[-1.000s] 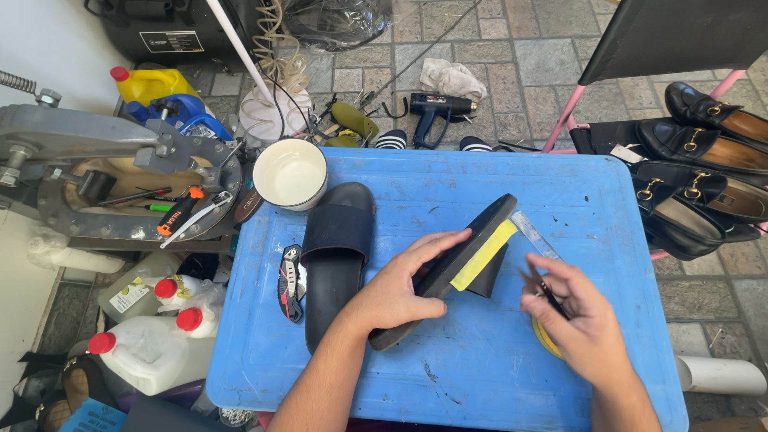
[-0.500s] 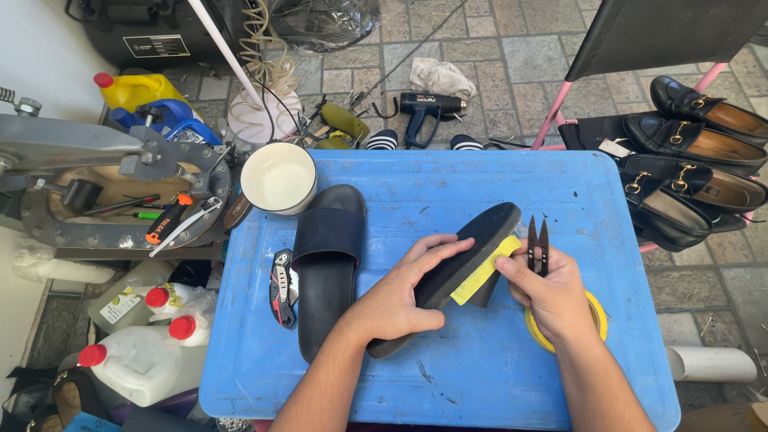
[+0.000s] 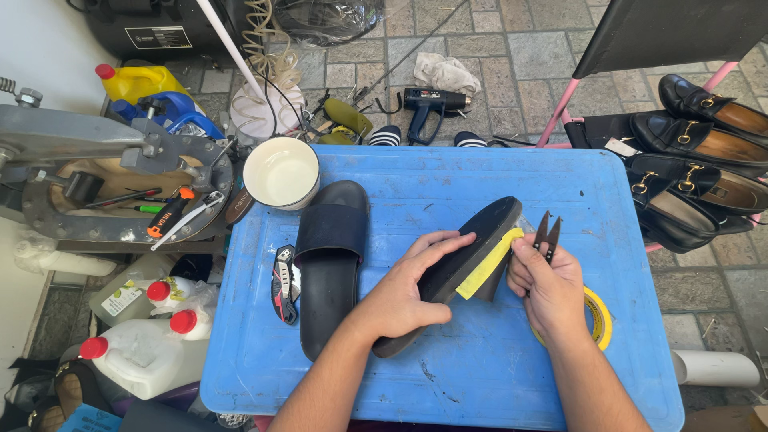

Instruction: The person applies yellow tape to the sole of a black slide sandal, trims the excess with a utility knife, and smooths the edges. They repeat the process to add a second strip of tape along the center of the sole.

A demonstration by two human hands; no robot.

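Lying flat at the left of the blue plastic bench [image 3: 448, 172], a black rubber slide sandal [image 3: 326, 260] sits beside a folded utility knife [image 3: 283, 273]. The left hand [image 3: 404, 292] wraps its fingers around a second black sandal [image 3: 460, 264], tilted on edge at mid-bench and crossed by a yellow tape strip [image 3: 488, 262]. The right hand [image 3: 550, 290] pinches the strip's end while holding small thread snips [image 3: 547, 234], above a yellow tape roll [image 3: 600, 316].
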